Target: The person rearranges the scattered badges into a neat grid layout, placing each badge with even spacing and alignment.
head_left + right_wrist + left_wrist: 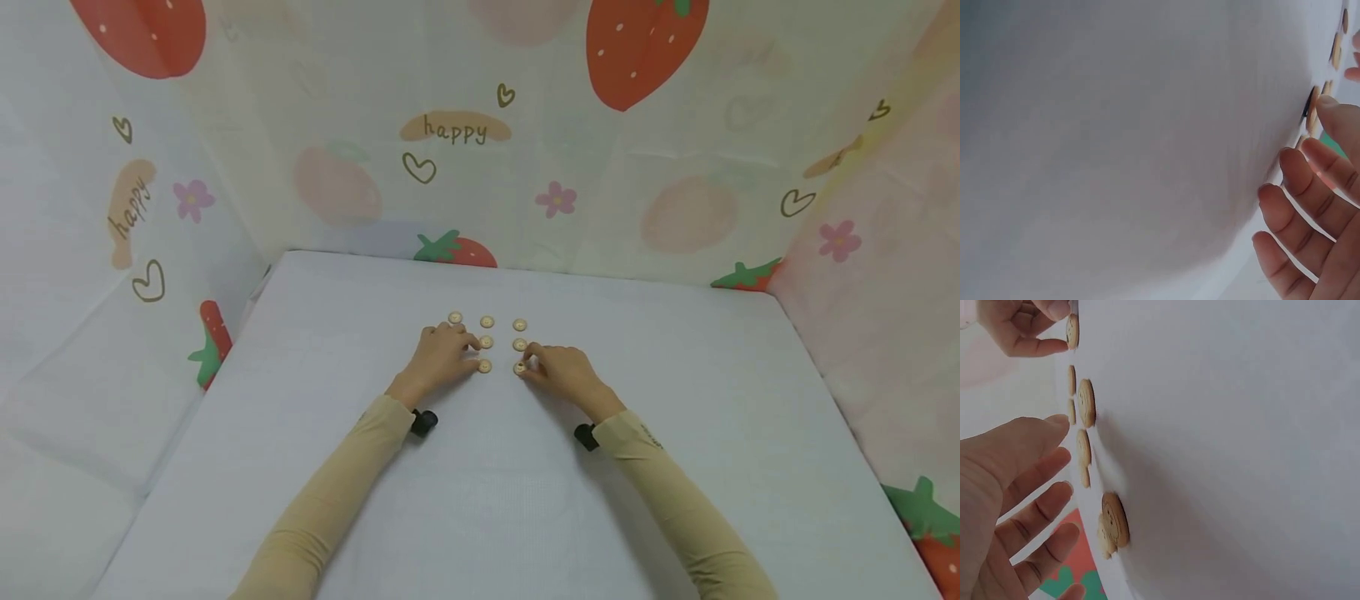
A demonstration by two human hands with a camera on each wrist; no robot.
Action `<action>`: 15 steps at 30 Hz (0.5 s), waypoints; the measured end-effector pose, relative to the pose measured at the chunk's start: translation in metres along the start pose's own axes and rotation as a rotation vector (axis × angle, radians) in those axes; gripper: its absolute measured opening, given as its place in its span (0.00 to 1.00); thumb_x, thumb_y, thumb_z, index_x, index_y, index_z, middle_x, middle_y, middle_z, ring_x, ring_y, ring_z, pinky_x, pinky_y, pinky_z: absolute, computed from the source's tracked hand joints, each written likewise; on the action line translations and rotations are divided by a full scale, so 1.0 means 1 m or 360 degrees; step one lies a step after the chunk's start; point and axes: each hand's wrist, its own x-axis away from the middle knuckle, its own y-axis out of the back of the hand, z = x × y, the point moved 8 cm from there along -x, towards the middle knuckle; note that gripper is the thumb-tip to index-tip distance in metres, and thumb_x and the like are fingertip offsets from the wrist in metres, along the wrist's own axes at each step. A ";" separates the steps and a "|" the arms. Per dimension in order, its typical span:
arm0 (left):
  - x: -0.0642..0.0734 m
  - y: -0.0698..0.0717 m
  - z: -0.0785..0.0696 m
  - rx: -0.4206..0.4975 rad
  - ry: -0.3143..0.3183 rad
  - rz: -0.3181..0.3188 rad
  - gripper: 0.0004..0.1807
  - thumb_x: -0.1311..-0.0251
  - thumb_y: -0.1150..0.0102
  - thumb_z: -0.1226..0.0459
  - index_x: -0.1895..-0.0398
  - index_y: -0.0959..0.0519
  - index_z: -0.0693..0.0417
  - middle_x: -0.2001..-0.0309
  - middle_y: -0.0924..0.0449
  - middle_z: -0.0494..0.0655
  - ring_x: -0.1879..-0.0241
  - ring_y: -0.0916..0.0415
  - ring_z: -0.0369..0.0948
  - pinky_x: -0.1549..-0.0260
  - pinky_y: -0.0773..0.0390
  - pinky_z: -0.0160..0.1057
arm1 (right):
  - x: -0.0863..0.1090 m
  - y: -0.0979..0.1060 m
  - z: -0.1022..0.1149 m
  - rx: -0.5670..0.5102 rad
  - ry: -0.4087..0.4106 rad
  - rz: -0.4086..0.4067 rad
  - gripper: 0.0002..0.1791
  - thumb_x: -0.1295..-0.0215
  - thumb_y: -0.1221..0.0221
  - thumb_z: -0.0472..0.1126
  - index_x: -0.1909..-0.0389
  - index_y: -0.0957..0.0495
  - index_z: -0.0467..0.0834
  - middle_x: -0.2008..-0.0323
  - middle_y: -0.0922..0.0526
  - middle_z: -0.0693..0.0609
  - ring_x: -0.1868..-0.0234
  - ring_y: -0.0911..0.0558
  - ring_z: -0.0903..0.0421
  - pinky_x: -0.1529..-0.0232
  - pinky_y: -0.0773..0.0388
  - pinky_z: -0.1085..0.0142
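Several round, tan, wooden-looking discs with dark line drawings lie on the white table in short rows. My right hand (562, 371) pinches the front right disc (521, 367) between thumb and forefinger; that disc shows between the fingertips in the left wrist view too. My left hand (444, 357) is beside the front middle disc (484, 366), its thumb and fingers spread apart around no object. In the left wrist view two discs (1115, 519) overlap beyond those fingers; from the head view the left hand hides part of the layout.
The back row holds a left disc (455, 317), a middle disc (487, 322) and a right disc (520, 325). A white cloth covers the table (480, 500). Behind and at both sides hangs a strawberry-print curtain (555, 158).
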 end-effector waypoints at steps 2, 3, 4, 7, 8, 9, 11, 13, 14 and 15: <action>0.000 0.002 0.003 0.0005 -0.0004 -0.0023 0.15 0.45 0.39 0.51 0.56 0.19 0.43 0.62 0.23 0.41 0.59 0.29 0.43 0.50 0.33 0.55 | 0.001 0.001 -0.003 -0.0001 -0.0007 -0.0001 0.15 0.37 0.43 0.52 0.55 0.24 0.48 0.81 0.26 0.57 0.80 0.31 0.61 0.77 0.32 0.68; 0.000 0.003 0.004 0.0007 -0.0006 -0.0037 0.14 0.45 0.39 0.52 0.56 0.19 0.43 0.62 0.23 0.41 0.59 0.29 0.43 0.50 0.33 0.55 | 0.001 0.002 -0.005 -0.0003 -0.0013 -0.0002 0.15 0.38 0.43 0.51 0.55 0.24 0.48 0.80 0.25 0.56 0.79 0.30 0.61 0.76 0.32 0.67; 0.000 0.004 0.006 0.0002 -0.0006 -0.0050 0.14 0.45 0.39 0.52 0.56 0.19 0.43 0.62 0.23 0.41 0.59 0.29 0.43 0.50 0.33 0.55 | 0.002 0.003 -0.007 -0.0008 -0.0018 -0.0003 0.15 0.38 0.43 0.51 0.54 0.24 0.47 0.79 0.25 0.56 0.79 0.30 0.61 0.75 0.31 0.67; 0.001 0.006 0.012 0.0035 0.0009 -0.0084 0.13 0.44 0.39 0.53 0.56 0.19 0.43 0.62 0.22 0.42 0.60 0.29 0.43 0.50 0.33 0.55 | 0.003 0.006 -0.014 -0.0015 -0.0039 -0.0006 0.15 0.38 0.43 0.49 0.54 0.24 0.47 0.78 0.24 0.55 0.78 0.29 0.61 0.74 0.30 0.67; 0.001 0.007 0.015 0.0052 0.0020 -0.0093 0.13 0.44 0.39 0.53 0.56 0.19 0.43 0.62 0.22 0.42 0.60 0.29 0.43 0.50 0.33 0.54 | 0.004 0.006 -0.016 -0.0015 -0.0052 0.0000 0.15 0.38 0.43 0.49 0.53 0.24 0.47 0.78 0.24 0.55 0.78 0.29 0.61 0.75 0.31 0.67; 0.001 0.008 0.016 0.0064 0.0026 -0.0107 0.13 0.44 0.39 0.53 0.57 0.19 0.43 0.62 0.22 0.42 0.60 0.29 0.43 0.51 0.33 0.54 | 0.004 0.007 -0.019 -0.0015 -0.0064 0.0004 0.15 0.38 0.43 0.49 0.53 0.24 0.47 0.78 0.24 0.55 0.78 0.29 0.60 0.75 0.31 0.67; 0.002 0.009 0.020 0.0096 0.0043 -0.0125 0.12 0.44 0.39 0.54 0.57 0.19 0.44 0.62 0.21 0.42 0.60 0.29 0.43 0.51 0.34 0.54 | 0.006 0.008 -0.026 -0.0014 -0.0097 0.0011 0.15 0.38 0.43 0.50 0.53 0.24 0.47 0.78 0.24 0.55 0.79 0.29 0.60 0.76 0.32 0.68; 0.003 0.011 0.023 0.0108 0.0061 -0.0136 0.12 0.44 0.40 0.54 0.58 0.19 0.44 0.61 0.21 0.42 0.59 0.29 0.43 0.50 0.34 0.53 | 0.008 0.010 -0.033 -0.0016 -0.0109 -0.0004 0.15 0.38 0.43 0.50 0.54 0.24 0.46 0.78 0.24 0.55 0.80 0.29 0.61 0.77 0.32 0.68; 0.003 0.011 0.025 0.0104 0.0062 -0.0144 0.11 0.44 0.40 0.55 0.58 0.18 0.44 0.60 0.22 0.42 0.59 0.29 0.43 0.50 0.33 0.53 | 0.009 0.011 -0.037 -0.0014 -0.0114 -0.0016 0.15 0.37 0.43 0.50 0.54 0.24 0.46 0.78 0.23 0.55 0.80 0.29 0.61 0.78 0.33 0.69; 0.003 0.011 0.027 0.0101 0.0062 -0.0153 0.11 0.44 0.40 0.55 0.58 0.18 0.44 0.60 0.22 0.42 0.59 0.29 0.43 0.50 0.33 0.53 | 0.010 0.013 -0.042 -0.0012 -0.0114 -0.0035 0.15 0.37 0.43 0.50 0.55 0.23 0.46 0.78 0.23 0.55 0.80 0.29 0.61 0.78 0.33 0.69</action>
